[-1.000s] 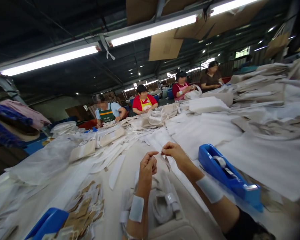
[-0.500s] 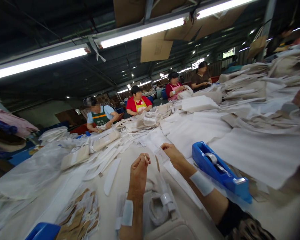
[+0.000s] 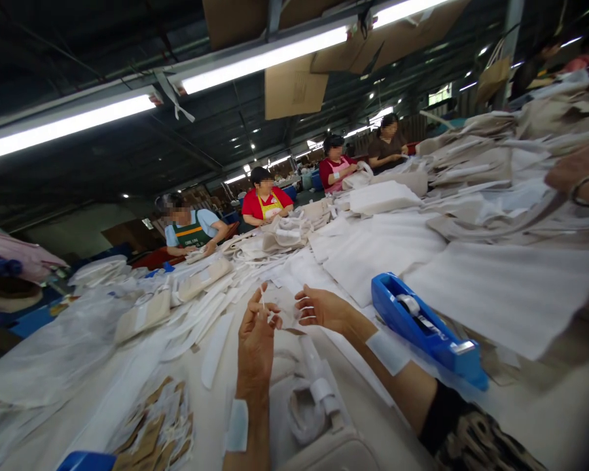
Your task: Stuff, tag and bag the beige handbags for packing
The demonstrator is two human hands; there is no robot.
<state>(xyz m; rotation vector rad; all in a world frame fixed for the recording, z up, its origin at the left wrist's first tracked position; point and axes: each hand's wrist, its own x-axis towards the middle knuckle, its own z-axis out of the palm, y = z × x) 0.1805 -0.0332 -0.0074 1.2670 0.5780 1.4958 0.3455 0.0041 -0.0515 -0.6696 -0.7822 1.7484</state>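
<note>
Right now I have a thin white strand [image 3: 263,296] up in the fingers of the left hand [image 3: 256,330]; it looks fine as thread, short and nearly upright by the raised index finger, and its lower end is too small to trace. Those fingers are drawn in close on it. Across a narrow gap, the right hand [image 3: 324,307] has its fingers fanned loosely apart, bent a little toward the left ones. On the near side of both sets of fingers I've got a beige bag [image 3: 336,451] with a rounded seam, and on it a loop [image 3: 293,405] wrapped in cloudy white padding, a white band [image 3: 322,390] beside it.

For room, a pale strip of desk [image 3: 209,418] runs between the left forearm and the brown tags [image 3: 150,435], which lie nearer the camera and left of the left fingers. A curved white strip [image 3: 216,353] sits just left of those fingers. Right of the right fingers, past the wrist, the blue tape dispenser [image 3: 407,330] bounds that side, its long edge slanting. Beyond the fingertips, white sheets [image 3: 383,252] spread loosely, and much farther right a co-worker's hand [image 3: 572,170] shows.
</note>
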